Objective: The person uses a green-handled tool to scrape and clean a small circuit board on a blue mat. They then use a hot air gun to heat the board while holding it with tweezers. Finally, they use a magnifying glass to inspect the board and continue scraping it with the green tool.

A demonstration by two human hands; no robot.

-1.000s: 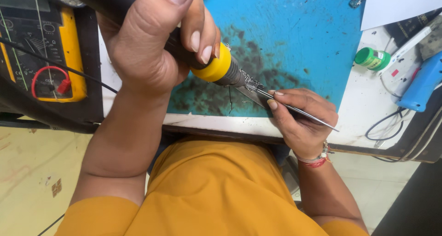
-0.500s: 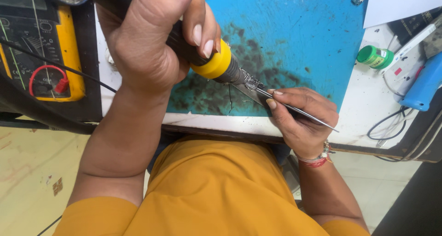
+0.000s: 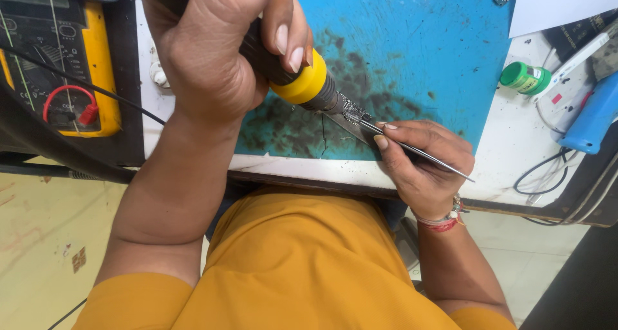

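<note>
Over the stained blue mat (image 3: 418, 40) on your bench (image 3: 508, 156), your left hand (image 3: 219, 60) closes its grip around the soldering iron (image 3: 302, 82); your right hand (image 3: 428, 166) pinches thin tweezers (image 3: 425, 156) at the iron's tip.

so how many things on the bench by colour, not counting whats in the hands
yellow: 1, the meter
green: 1, the small pot
blue: 2, the mat and the tool at the right edge
white: 1, the paper
total: 5
</note>
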